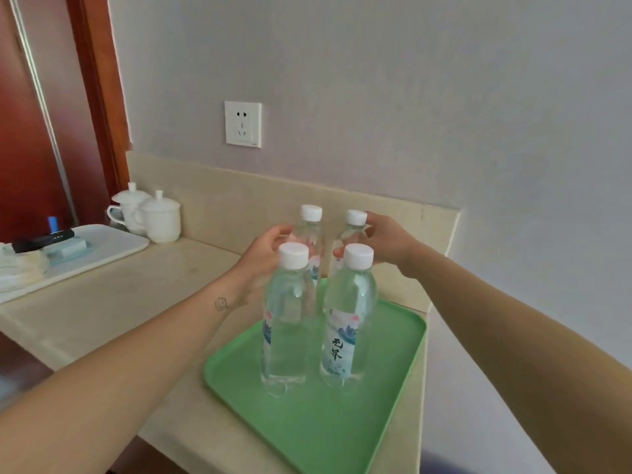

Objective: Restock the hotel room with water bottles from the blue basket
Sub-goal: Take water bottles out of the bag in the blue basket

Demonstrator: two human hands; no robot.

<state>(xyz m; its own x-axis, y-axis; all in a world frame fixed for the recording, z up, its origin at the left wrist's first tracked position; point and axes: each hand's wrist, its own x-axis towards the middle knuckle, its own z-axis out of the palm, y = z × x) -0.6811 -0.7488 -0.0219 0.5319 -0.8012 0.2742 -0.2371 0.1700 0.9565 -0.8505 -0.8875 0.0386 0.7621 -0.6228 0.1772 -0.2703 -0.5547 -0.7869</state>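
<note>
Several clear water bottles with white caps stand upright on a green tray [342,429] at the right end of a beige counter. The front left bottle [285,323] and front right bottle [345,323] stand free. Behind them, my left hand [265,253] curls round the back left bottle [310,230] below its cap. My right hand [388,239] grips the back right bottle [354,227] at its neck. The lower parts of both back bottles are hidden by the front pair. No blue basket is in view.
A white tray [113,246] at the counter's left holds a black remote and towels. Two lidded white cups [150,215] stand beside it against the backsplash. A wall socket [242,124] sits above the counter. The counter's right edge runs just past the green tray.
</note>
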